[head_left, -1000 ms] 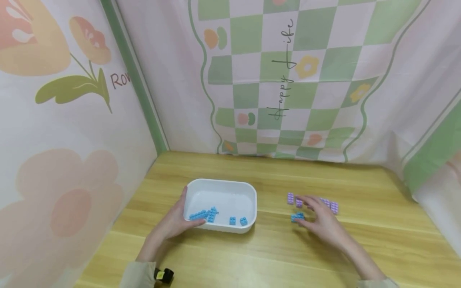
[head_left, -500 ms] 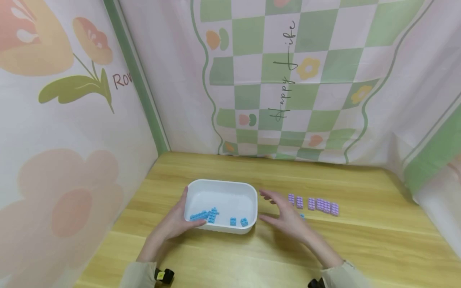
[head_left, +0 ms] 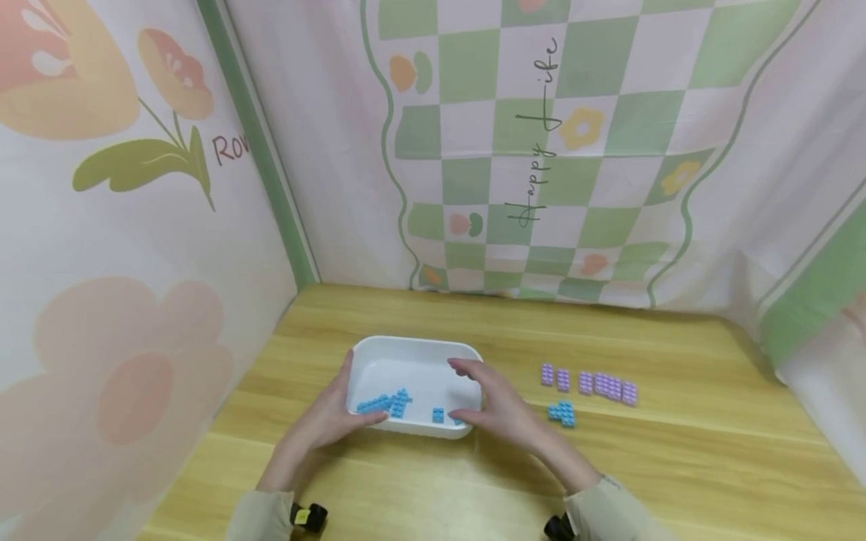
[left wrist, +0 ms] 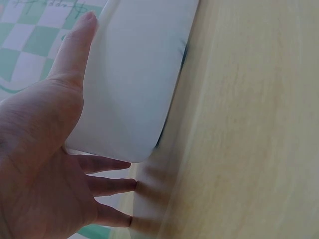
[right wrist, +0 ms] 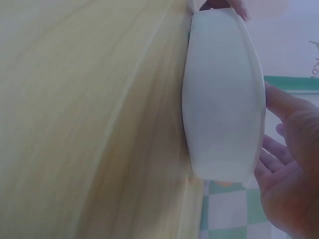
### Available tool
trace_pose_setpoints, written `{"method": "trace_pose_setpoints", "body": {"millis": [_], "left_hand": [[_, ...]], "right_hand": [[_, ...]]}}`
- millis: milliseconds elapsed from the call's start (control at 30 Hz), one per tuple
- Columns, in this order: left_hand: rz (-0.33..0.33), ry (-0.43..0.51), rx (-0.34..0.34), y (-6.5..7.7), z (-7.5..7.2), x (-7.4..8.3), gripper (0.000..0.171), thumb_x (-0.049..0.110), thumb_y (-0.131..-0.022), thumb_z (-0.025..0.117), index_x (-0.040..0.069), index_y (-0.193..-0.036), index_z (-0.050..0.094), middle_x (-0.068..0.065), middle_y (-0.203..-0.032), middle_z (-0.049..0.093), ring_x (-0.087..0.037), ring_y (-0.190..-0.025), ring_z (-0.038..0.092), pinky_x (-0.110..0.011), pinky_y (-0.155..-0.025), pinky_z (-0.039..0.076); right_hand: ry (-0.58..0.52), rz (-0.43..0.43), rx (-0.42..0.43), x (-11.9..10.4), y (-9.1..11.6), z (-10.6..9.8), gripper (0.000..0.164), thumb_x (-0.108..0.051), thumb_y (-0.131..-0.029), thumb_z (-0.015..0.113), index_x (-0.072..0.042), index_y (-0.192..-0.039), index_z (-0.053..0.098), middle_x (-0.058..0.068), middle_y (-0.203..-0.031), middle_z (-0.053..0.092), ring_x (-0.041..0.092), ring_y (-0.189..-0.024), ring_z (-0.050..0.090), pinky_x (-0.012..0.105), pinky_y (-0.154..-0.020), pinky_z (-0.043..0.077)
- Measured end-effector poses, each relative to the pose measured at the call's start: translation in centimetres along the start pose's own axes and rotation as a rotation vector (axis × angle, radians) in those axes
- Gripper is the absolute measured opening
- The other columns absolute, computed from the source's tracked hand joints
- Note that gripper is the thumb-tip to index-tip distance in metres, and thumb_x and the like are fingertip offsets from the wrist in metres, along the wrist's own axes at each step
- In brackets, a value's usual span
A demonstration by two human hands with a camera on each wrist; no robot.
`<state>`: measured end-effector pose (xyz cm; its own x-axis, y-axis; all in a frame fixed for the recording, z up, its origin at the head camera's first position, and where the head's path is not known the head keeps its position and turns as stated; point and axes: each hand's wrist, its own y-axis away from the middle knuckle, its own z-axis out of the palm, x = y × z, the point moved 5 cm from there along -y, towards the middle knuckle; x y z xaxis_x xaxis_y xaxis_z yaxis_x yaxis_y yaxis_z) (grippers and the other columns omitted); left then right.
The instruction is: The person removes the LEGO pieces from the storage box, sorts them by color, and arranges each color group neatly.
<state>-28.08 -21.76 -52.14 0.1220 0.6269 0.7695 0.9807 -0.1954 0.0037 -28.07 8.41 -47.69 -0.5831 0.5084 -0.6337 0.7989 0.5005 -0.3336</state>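
A white plastic box [head_left: 406, 368] sits on the table, seen from outside in the left wrist view [left wrist: 129, 84] and right wrist view [right wrist: 224, 94]. My left hand [head_left: 331, 409] holds its left end, thumb on the front side and fingers around the corner. Over the right end reaches my right hand [head_left: 504, 406], fingers and thumb spread apart with nothing between them. Its thumb partly hides one small blue toy brick [head_left: 457, 421]. Beside that lies another small blue brick [head_left: 438, 414]. More blue bricks [head_left: 374, 404] lie in the box's front left corner.
Right of the box, a blue brick piece [head_left: 562, 413] lies on the wooden table [head_left: 433, 481]. Behind it runs a row of purple bricks [head_left: 607, 386]. A checked cloth [head_left: 528, 173] hangs at the table's back edge, and a flowered cloth [head_left: 135, 338] at the left.
My right hand has left the blue piece beside the purple bricks and moved left over the box's right end. The left hand stays at the box.
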Motion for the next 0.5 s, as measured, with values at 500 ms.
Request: {"method": "trace_pose_setpoints", "body": {"millis": [500], "left_hand": [[-0.005, 0.001, 0.002, 0.0, 0.0, 0.2, 0.140, 0.048, -0.085, 0.095, 0.010, -0.178, -0.001, -0.025, -0.171, 0.044, -0.037, -0.134, 0.065, -0.061, -0.113, 0.058]], "right_hand": [[0.126, -0.120, -0.149, 1.0, -2.9, 3.9, 0.074, -0.028, -0.089, 0.094, -0.007, -0.152, 0.060, 0.017, -0.146, 0.068, 0.036, -0.131, 0.068, 0.053, -0.107, 0.062]]}}
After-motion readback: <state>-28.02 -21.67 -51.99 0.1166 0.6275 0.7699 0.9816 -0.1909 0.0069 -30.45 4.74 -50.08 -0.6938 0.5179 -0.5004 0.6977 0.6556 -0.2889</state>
